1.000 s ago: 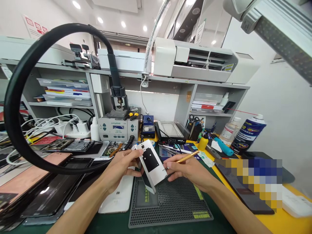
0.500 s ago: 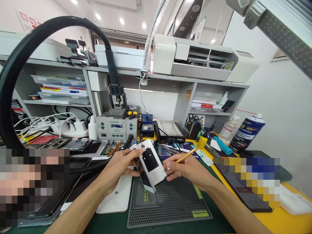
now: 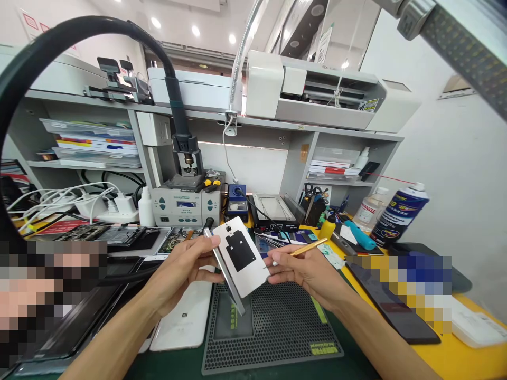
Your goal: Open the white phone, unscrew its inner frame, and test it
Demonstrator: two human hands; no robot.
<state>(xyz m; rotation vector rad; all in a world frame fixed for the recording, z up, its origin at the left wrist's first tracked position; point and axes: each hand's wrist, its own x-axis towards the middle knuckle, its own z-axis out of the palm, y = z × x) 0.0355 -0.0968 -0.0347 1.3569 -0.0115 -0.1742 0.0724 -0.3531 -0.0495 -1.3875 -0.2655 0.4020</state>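
Left hand: one, closed in a grasp on a silver-edged phone body, thumb over its upper end. The body stands tilted above the bench, over the near-left part of a grey perforated mat.

White back panel: one, black across its middle, with a small camera cutout near the top. It sits at an angle beside the phone body, nearest it at the thumb; whether the two are joined there, I cannot tell.

Right hand: one, fingers curled around a gold pen-shaped tool, fingertips at the panel's right edge. Whether they press on it, I cannot tell.

On the bench, left of the mat: a white phone, face down, partly beneath the left forearm. Right: a dark flat device on the yellow surface.

Behind: a grey control unit, a small blue station, a yellow bottle, a blue spray can.
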